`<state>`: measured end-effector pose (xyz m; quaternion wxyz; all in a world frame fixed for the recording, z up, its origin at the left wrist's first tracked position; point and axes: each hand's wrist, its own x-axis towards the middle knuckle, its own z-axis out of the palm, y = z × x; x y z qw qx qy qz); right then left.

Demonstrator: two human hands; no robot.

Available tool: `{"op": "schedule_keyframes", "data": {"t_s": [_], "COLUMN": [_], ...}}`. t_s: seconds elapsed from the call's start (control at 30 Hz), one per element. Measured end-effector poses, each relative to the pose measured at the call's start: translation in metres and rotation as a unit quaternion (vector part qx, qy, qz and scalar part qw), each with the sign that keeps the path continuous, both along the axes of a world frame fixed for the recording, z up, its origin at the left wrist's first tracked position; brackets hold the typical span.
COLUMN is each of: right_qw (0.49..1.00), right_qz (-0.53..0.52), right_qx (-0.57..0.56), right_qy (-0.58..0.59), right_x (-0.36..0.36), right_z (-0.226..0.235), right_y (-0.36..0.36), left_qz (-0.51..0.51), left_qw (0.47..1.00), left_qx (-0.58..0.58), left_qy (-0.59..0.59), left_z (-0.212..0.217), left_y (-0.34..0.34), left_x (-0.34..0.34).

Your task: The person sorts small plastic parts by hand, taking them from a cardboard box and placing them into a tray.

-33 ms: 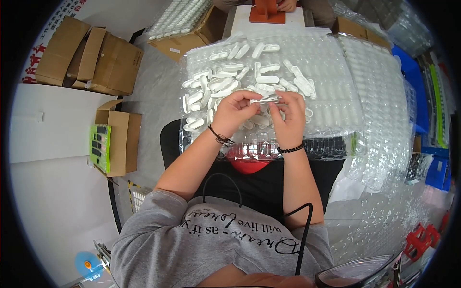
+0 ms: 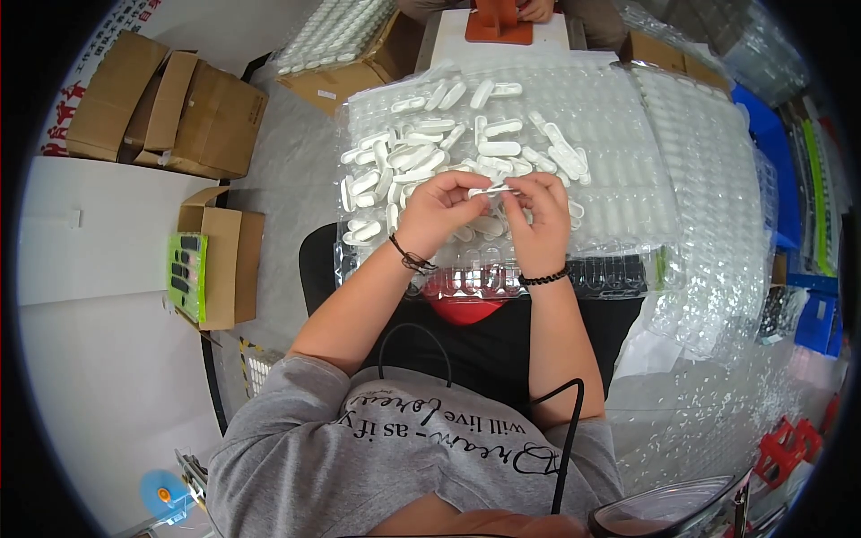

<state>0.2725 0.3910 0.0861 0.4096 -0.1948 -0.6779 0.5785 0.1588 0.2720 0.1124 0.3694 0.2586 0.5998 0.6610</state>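
My left hand [image 2: 441, 211] and my right hand [image 2: 540, 224] meet over the near part of the table. Between their thumbs and fingertips they pinch a small, slim white plastic piece [image 2: 490, 190] from both ends. Its underside and parts of its ends are hidden by the fingers. Around and beyond my hands lie many loose, long oval white plastic pieces [image 2: 500, 149], some overlapping in a heap to the left. They rest on stacked clear plastic blister trays [image 2: 619, 170].
More filled blister trays [image 2: 717, 206] slope down at the right. An empty clear tray [image 2: 583, 276] lies along the near edge above my lap. Cardboard boxes [image 2: 215, 117] stand at the left. Across the table, another person's hand [image 2: 538, 11] is beside an orange-red stand [image 2: 499, 25].
The white piece has tilted slightly and now shows a thinner edge. The fingertips of my right hand have shifted a little; my arms stay in place.
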Motion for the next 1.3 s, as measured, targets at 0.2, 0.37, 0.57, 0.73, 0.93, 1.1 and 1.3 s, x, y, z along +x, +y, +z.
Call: {"op": "schedule_keyframes", "data": {"t_s": [0.2,0.37,0.57,0.73,0.93,1.1,1.3], "right_qw": [0.998,0.996,0.956,0.858,0.991,0.942,0.963], "right_qz": [0.01,0.014,0.029,0.15,0.077,0.122,0.095], "right_qx": [-0.054,-0.083,-0.281,-0.485,-0.101,-0.313,-0.25], "right_qy": [0.015,0.029,0.078,0.073,0.029,0.01,0.008], "right_x": [0.003,0.004,0.005,0.002,-0.002,-0.001,-0.002], "right_z": [-0.007,-0.004,-0.008,-0.011,-0.02,-0.015,-0.022], "right_y": [0.001,0.003,0.01,-0.007,0.002,-0.002,-0.006], "left_qz": [-0.016,-0.064,-0.078,-0.09,-0.058,-0.105,-0.085], "left_qw": [0.986,0.974,0.968,0.996,0.998,0.994,0.995], "left_qx": [-0.028,-0.007,0.009,0.014,0.009,0.011,-0.029], "left_qy": [-0.163,-0.217,-0.239,0.003,-0.031,0.031,0.046], "left_z": [-0.001,0.005,0.011,-0.005,-0.002,0.002,0.011], "left_y": [-0.001,0.001,0.002,0.007,0.009,0.005,0.007], "left_x": [-0.007,-0.01,-0.007,0.003,-0.002,-0.004,0.001]}}
